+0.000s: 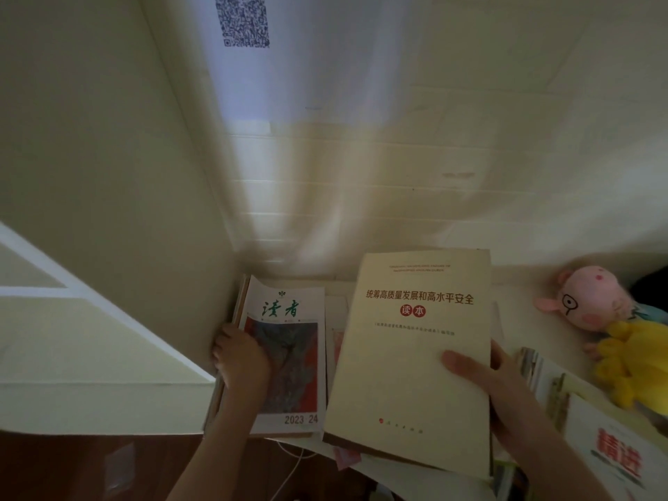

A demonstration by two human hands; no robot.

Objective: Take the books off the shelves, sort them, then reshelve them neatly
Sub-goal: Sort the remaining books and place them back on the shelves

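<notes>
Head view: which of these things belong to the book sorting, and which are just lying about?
Job: beige book in the right hand; magazine stack held by the left hand; red-lettered book at the right edge.
Lying about: pink plush pig; yellow plush toy; white cable; QR code sheet on the wall.
</notes>
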